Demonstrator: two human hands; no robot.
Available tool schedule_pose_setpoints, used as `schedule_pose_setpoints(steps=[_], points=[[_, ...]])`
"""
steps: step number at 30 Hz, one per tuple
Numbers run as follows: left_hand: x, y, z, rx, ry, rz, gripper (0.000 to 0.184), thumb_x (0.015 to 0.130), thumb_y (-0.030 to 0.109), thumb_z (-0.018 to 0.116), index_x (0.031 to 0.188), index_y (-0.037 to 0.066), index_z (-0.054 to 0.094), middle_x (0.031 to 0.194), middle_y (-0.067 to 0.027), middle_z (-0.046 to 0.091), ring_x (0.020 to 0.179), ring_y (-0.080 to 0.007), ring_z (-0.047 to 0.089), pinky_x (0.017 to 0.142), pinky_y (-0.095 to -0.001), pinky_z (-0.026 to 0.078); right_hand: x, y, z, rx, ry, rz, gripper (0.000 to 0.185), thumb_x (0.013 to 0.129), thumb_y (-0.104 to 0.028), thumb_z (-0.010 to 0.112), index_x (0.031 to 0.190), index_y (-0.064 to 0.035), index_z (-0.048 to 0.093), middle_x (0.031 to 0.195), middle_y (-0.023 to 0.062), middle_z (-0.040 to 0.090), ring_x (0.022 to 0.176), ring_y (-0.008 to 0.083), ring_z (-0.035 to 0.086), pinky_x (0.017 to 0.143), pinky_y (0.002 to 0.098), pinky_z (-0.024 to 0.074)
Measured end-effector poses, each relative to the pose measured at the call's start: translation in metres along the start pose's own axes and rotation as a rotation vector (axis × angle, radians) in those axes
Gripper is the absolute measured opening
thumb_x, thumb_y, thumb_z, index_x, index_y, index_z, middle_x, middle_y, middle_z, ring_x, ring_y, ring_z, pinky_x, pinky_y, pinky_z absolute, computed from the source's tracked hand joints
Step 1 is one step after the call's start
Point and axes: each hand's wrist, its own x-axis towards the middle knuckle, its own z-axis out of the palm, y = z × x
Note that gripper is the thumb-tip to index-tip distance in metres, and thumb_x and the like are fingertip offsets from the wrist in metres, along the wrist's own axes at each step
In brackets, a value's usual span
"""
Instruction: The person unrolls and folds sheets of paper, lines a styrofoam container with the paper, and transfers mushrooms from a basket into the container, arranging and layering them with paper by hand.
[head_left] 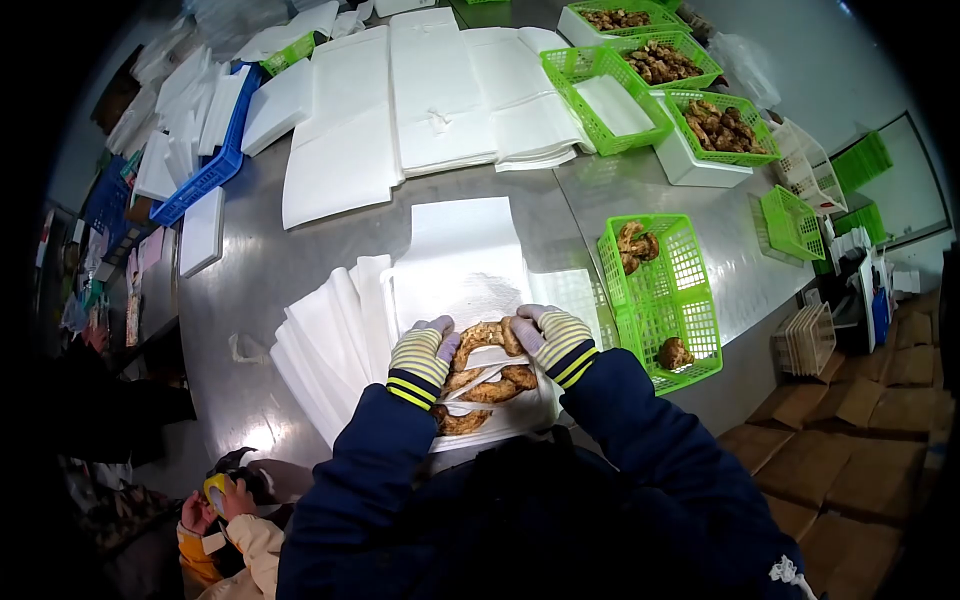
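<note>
Brown mushrooms [491, 391] lie in rows in a white paper-lined box [555, 400] close to my body, with white paper strips between the rows. My left hand [428, 352], in a striped knit glove, has its fingers bent against the left end of the top row. Matching it, my gloved right hand [549, 338] curls its fingers around the mushroom [512, 337] at that row's right end. A white sheet [462, 235] extends from the box's far side. Parts of the mushrooms are hidden under my fingers and the paper.
Folded white sheets [318, 335] fan out at the left. A green basket [700, 270] with a few mushrooms stands at the right; fuller green baskets [725, 130] are behind it. Paper stacks [440, 90] and a blue crate [205, 180] lie farther back. Another person's hands [235, 497] show lower left.
</note>
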Motion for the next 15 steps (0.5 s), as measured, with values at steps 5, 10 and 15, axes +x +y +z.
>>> schedule_pose_setpoints(steps=[5,10,15], points=[[-0.01,0.021,-0.008,0.363,-0.189,-0.033,0.052,0.076,0.043,0.065,0.119,0.016,0.053,0.095,-0.0139,0.064,0.096,-0.0339,0.056,0.081,-0.0459,0.042,-0.006,0.017,0.013,-0.125,-0.04,-0.26,0.057,0.08,-0.035,0.062,0.126,-0.0045,0.047,0.118,0.0202,0.052,0.107,0.035,0.052,0.092,0.0379,0.0425],[-0.009,0.022,-0.004,0.296,-0.045,-0.001,0.047,0.076,0.034,0.066,0.118,0.015,0.054,0.098,-0.015,0.063,0.097,-0.0336,0.055,0.083,-0.045,0.041,-0.005,0.021,0.017,-0.026,-0.009,-0.286,0.058,0.077,-0.03,0.067,0.125,-0.004,0.048,0.119,0.0203,0.052,0.108,0.0347,0.052,0.093,0.0368,0.0432],[-0.007,0.0,0.005,0.13,-0.071,0.024,0.044,0.079,0.026,0.065,0.118,0.009,0.055,0.105,-0.0198,0.06,0.1,-0.0357,0.056,0.087,-0.041,0.043,-0.003,0.025,0.025,-0.143,-0.026,-0.295,0.053,0.079,-0.03,0.064,0.122,-0.0051,0.048,0.119,0.018,0.052,0.108,0.0349,0.052,0.092,0.0376,0.0435]])
